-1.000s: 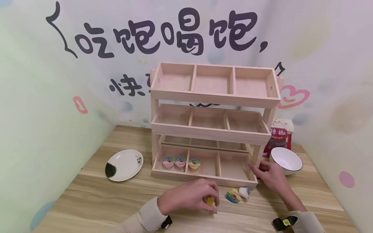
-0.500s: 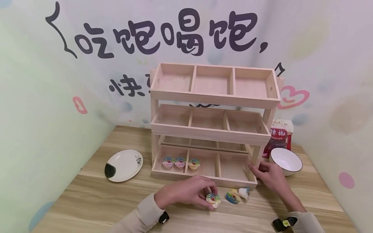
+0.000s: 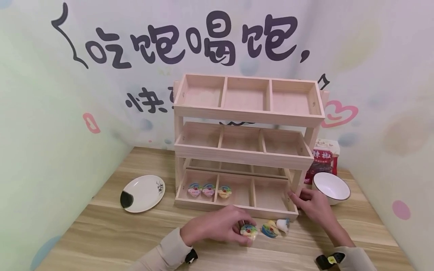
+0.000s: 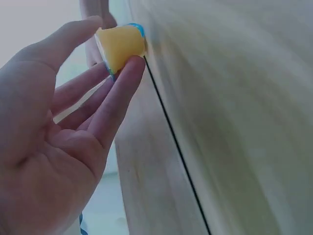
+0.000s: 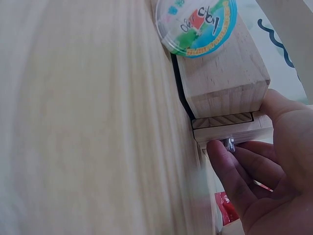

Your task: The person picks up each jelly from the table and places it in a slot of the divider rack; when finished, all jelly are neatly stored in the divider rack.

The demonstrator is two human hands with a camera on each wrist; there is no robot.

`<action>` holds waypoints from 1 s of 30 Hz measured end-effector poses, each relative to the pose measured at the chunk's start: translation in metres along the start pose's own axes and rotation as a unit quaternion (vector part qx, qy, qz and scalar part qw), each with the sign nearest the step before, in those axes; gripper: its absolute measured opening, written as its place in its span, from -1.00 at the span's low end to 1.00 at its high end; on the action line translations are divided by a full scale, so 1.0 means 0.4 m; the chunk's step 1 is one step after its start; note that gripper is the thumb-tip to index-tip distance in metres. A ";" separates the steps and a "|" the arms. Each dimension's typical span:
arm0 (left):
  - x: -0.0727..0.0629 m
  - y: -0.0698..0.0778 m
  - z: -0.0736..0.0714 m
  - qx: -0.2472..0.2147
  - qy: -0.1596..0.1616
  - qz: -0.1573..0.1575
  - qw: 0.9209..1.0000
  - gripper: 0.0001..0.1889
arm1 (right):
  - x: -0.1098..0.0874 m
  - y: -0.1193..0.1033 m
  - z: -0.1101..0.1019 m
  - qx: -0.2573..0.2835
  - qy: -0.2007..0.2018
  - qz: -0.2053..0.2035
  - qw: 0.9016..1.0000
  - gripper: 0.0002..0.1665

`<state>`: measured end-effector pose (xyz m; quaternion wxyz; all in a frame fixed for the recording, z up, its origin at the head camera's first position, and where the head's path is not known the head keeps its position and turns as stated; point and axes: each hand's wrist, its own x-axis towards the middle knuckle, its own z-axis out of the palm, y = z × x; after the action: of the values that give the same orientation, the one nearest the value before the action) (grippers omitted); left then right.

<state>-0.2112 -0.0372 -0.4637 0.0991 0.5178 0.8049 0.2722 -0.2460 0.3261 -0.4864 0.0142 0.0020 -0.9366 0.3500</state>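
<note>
My left hand [image 3: 220,226] pinches a yellow jelly cup [image 3: 248,232] between thumb and fingers, low in front of the wooden rack [image 3: 237,205]. The cup's printed lid faces the head camera. In the left wrist view its yellow side [image 4: 120,48] shows between the fingertips. My right hand [image 3: 315,203] grips the right end of the rack's bottom tier; the right wrist view has the fingertips [image 5: 220,152] beside a metal bolt. Two more jelly cups, one yellow [image 3: 270,229] and one white [image 3: 283,225], lie on the table just right of the held cup.
Two pinkish jelly cups [image 3: 194,190] sit in the bottom tier's left compartment, and a yellow one [image 3: 224,191] is in the middle. A white plate [image 3: 145,192] lies at left. On the right stand a white bowl [image 3: 331,186] and a red food bag [image 3: 322,162].
The held jelly cup has been turned in my left hand, so its lid, hidden before, faces the head camera. My right hand stays on the rack.
</note>
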 end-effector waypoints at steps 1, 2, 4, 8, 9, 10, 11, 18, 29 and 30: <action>-0.001 0.001 -0.003 -0.002 0.003 -0.006 1.000 -0.56 | 0.001 0.000 0.002 0.000 0.000 0.000 1.000 -0.17; -0.001 0.002 -0.006 0.004 0.009 -0.010 1.000 -0.56 | 0.001 0.001 0.003 -0.001 0.001 -0.001 1.000 -0.17; 0.000 0.007 -0.015 0.024 0.024 -0.015 0.999 -0.56 | 0.001 0.001 0.003 0.000 0.000 0.000 1.000 -0.16; 0.011 0.006 -0.039 0.009 0.057 -0.016 0.998 -0.58 | -0.003 0.002 0.001 0.000 0.001 0.001 1.000 -0.15; 0.015 0.002 -0.047 -0.011 0.065 -0.017 0.998 -0.59 | -0.003 0.002 0.000 0.000 0.002 0.001 1.000 -0.14; 0.019 -0.003 -0.055 -0.038 0.073 -0.019 0.996 -0.60 | -0.003 0.003 -0.001 -0.001 0.003 0.000 1.000 -0.14; 0.022 -0.009 -0.062 -0.060 0.081 -0.022 0.995 -0.61 | -0.003 0.003 -0.002 -0.003 0.005 -0.002 1.000 -0.14; 0.035 -0.064 -0.109 -0.070 0.125 -0.068 0.987 -0.60 | 0.000 0.003 -0.002 -0.006 0.003 -0.002 1.000 -0.17; 0.052 -0.121 -0.115 0.083 0.126 -0.077 0.986 -0.57 | 0.001 0.004 0.002 -0.004 0.008 -0.009 1.000 -0.20; 0.055 -0.125 -0.114 0.093 0.125 -0.080 0.985 -0.58 | 0.002 0.004 0.002 -0.004 0.008 -0.010 1.000 -0.20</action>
<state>-0.2800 -0.0488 -0.4502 -0.0290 0.4210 0.8714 0.2500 -0.2467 0.3267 -0.4880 0.0256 0.0083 -0.9377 0.3465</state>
